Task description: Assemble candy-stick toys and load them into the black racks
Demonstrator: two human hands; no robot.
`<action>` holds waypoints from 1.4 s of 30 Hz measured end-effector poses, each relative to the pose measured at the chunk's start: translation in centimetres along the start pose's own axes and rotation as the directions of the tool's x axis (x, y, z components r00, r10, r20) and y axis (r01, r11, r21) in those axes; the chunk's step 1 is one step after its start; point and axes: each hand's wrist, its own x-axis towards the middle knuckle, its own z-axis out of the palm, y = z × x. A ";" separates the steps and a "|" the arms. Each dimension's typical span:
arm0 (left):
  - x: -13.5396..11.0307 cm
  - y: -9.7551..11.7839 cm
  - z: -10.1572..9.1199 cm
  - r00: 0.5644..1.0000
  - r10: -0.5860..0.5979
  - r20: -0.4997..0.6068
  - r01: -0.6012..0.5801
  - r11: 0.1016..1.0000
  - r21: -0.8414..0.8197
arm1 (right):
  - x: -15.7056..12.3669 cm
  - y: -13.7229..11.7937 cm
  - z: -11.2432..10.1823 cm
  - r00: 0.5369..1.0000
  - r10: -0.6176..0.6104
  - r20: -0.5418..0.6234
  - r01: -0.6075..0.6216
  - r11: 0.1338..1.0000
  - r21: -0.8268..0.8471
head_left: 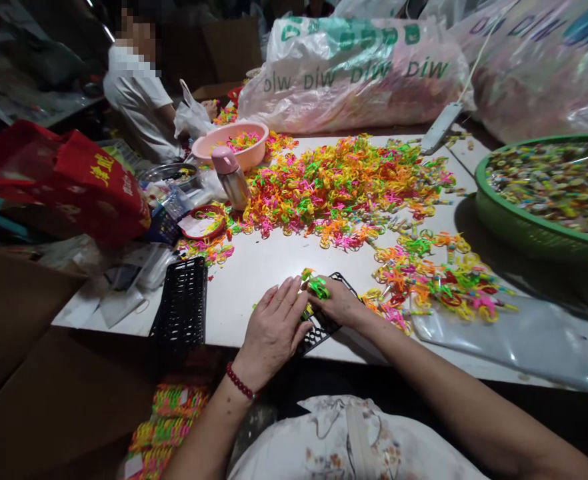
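Note:
My left hand [274, 323], with a dark red bead bracelet on the wrist, lies palm down over the left part of a black plastic basket [310, 341] at the table's front edge. Its fingers are stretched out and close together. My right hand [338, 303] reaches over the same basket from the right, fingers curled around a small bright green plastic toy piece [319, 287]. An orange bit shows just above it. The two hands nearly meet, and they hide most of what lies in the basket.
Colourful plastic pieces [334, 187] heap across the white table [254, 273]. A green basin [524, 233] stands right, a second black basket [180, 300] left. Behind are a pink basin [254, 157], a flask [231, 180] and large bags [354, 80]. A person [139, 93] works at back left.

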 end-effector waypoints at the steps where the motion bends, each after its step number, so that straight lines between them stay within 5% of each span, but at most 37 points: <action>1: 0.0 0.0 0.0 1.000 -0.002 0.003 0.002 1.000 -0.001 | 0.0 0.1 0.1 0.999 -0.040 0.012 0.041 0.997 -0.065; 10: 0.1 0.0 -0.1 1.000 -0.006 0.014 0.006 1.000 -0.010 | 0.8 -0.4 -1.4 0.968 -0.123 0.219 0.184 0.941 -0.283; 20: 0.2 0.1 -0.2 1.000 0.000 -0.002 0.000 1.000 -0.014 | -0.4 0.2 -0.5 0.983 -0.116 0.143 0.146 0.964 -0.221; 34: 1.4 0.8 -0.9 0.997 0.011 0.073 -0.014 0.999 0.049 | 0.4 0.3 -0.9 0.961 -0.155 0.229 0.231 0.906 -0.356; 38: 1.6 0.7 -0.5 0.998 0.004 0.068 -0.007 0.999 0.039 | 0.7 0.6 -5.7 0.998 -0.059 -0.023 0.040 0.872 -0.487; 42: 1.5 0.8 -0.3 0.998 0.013 0.060 -0.015 0.999 0.030 | 2.4 2.1 -11.5 0.914 0.127 -0.384 -0.379 0.598 -0.706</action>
